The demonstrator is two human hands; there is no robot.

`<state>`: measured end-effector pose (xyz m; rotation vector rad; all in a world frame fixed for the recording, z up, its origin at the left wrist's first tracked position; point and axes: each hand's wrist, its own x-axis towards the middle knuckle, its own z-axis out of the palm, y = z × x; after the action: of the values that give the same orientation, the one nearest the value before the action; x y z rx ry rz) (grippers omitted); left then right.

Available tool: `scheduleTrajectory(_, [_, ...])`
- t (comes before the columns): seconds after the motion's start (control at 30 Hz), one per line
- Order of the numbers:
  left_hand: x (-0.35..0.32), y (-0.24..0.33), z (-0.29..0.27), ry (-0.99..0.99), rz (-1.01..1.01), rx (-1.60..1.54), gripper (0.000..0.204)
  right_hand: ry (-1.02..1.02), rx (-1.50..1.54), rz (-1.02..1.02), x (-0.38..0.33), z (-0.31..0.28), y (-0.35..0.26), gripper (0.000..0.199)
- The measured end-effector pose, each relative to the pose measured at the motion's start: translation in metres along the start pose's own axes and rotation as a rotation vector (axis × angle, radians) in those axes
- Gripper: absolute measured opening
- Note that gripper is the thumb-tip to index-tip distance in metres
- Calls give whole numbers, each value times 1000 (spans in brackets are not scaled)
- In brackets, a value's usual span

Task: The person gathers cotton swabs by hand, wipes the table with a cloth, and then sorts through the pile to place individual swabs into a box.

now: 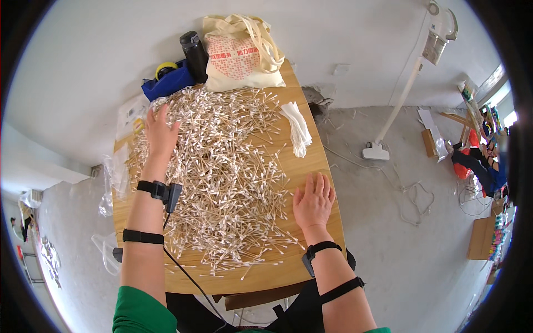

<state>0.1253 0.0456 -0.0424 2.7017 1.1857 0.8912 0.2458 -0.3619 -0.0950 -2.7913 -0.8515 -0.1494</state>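
Observation:
A wide heap of loose cotton swabs [222,161], white-tipped with pale wooden sticks, covers much of the wooden table [308,164]. At the heap's far left edge is my left hand [160,133], its fingers apart over the swabs; no swab shows in its grip. My right hand [314,201] lies palm down on the bare wood by the table's right edge, fingers stretched out, right of the heap. Black straps circle both of my forearms.
Along the far edge stand a cream tote bag [236,72], a black bottle [194,55] and a blue tape dispenser [169,80]. A white cloth or gloves [297,129] lie on the right. Clear plastic bags [115,172] hang at the left edge. A stick vacuum [397,100] leans against the wall.

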Motion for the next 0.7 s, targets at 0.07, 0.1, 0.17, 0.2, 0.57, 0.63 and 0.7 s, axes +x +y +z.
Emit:
scheduleTrajectory(0.07, [-10, 15, 4, -42, 81, -87, 49, -2, -7, -2, 0, 0, 1, 54])
scheduleTrajectory(0.1, [-14, 24, 3, -40, 80, -85, 49, -4, -12, -5, 1, 0, 1, 54])
scheduleTrajectory(0.17, [-27, 49, 3, -472, 329, -12, 52, 4, -14, 0, 0, 1, 6, 54])
scheduleTrajectory(0.2, [-35, 58, 1, -472, 327, -12, 52, 10, -10, 2, 0, 3, 7, 54])
scheduleTrajectory(0.57, [-35, 43, 0, -375, -236, 155, 63, 36, -26, -21, -1, 4, 2, 51])
scheduleTrajectory(0.63, [-60, 44, -14, -332, -40, 128, 61, 40, -13, -19, -4, 3, 3, 50])
scheduleTrajectory(0.7, [-87, 33, -38, -270, 27, 27, 56, 58, -5, -32, -3, 0, 3, 48])
